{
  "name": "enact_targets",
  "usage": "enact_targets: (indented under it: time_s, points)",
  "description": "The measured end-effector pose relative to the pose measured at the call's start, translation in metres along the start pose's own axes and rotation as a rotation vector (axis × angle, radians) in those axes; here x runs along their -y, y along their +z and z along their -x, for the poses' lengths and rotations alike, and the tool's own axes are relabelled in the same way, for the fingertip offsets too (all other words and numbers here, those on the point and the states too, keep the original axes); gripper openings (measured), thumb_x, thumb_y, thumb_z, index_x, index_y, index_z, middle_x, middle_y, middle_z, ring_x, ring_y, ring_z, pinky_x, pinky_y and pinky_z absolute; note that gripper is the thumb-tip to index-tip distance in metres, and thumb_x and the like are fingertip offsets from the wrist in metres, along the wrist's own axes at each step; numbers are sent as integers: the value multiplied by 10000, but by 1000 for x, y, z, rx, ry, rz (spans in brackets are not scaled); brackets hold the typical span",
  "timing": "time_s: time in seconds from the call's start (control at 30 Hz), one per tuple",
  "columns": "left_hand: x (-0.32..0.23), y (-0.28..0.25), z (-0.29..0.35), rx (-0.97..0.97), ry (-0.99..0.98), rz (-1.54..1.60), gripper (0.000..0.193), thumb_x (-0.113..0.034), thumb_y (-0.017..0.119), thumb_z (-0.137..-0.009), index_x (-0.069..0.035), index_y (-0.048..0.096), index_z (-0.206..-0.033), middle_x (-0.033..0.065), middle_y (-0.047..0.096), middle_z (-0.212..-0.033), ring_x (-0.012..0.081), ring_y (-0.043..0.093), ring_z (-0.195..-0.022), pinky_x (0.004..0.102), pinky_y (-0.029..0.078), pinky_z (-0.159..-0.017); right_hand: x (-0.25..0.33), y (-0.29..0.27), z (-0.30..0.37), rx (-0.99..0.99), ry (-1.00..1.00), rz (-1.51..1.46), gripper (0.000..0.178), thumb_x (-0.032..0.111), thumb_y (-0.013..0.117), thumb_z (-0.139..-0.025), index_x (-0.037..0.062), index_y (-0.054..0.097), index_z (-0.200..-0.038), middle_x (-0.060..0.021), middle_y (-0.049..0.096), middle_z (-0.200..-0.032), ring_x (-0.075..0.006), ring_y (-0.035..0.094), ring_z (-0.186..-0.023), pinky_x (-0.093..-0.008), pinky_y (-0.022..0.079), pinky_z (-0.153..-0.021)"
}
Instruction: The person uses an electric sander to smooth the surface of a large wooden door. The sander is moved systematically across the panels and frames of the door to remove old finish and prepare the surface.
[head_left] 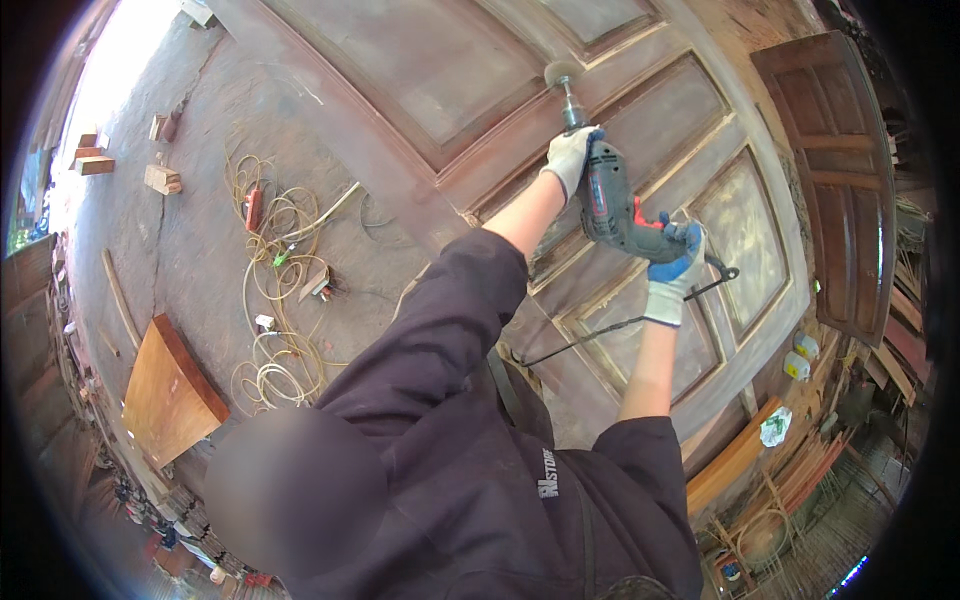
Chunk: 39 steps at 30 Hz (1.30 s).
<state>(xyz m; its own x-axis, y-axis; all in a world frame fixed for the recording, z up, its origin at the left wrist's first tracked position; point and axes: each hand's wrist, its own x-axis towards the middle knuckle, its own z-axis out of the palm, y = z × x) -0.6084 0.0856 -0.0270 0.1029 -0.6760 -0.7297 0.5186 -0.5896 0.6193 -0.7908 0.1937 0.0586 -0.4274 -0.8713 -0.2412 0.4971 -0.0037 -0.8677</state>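
Door (440, 92) | darker door (846, 190) to its right | tangled cables (270, 386) to its left | drill (609, 195) over it, left hand (570, 160) wrapped round front, right hand (678, 268) round rear | jugs (797, 366) right of door, contents unclear

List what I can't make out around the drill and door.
All in the head view:
Drill, rear handle: mostly covered by the right hand.
Drill, front end: partly covered by the left hand.
Panelled door, far end: cut off by the top edge.
Wheel, underside: turned away, contact unclear.
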Motion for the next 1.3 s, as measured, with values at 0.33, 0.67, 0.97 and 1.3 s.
enact_targets:
  time_s: [0.33, 0.67, 0.97, 1.3]
  points:
    - [25, -53, 28, 148, -91, 41, 261, -252, 719, -796, -75, 671, -981, 62, 661, -831, 180, 626, -712, 340, 515, -653, -14, -11, 80, -17, -33, -93, 98, 123, 575, -894, 45, 536, -849, -31, 501, -692, -160, 533, -657, -470, 462, -917]
    - [-16, -89, 60, 385, -160, -269, 277, -290, 715, -813, -42, 647, -916, 32, 636, -793, 136, 597, -669, 292, 486, -624, -61, 39, 203, -265, -98, -282, 184, 250, 515, -943, 70, 555, -940, -21, 508, -734, -185, 553, -755, -504, 371, -1029]
    - [-134, -100, -28, 541, 201, -1023, 535, -477, 671, -764, 18, 667, -968, 158, 691, -910, 214, 662, -872, 339, 495, -777, -154, 207, 186, -584, -311, -486, 219, 301, 567, -917, 83, 561, -907, -31, 557, -706, -193, 579, -746, -485, 412, -1000]
    - [-190, -137, -80, 498, 201, -1040, 459, -430, 668, -773, -11, 694, -957, 126, 700, -876, 203, 670, -822, 337, 504, -760, -200, 281, 161, -739, -275, -551, 236, 259, 552, -916, 104, 508, -745, -13, 476, -640, -179, 513, -651, -463, 421, -985]
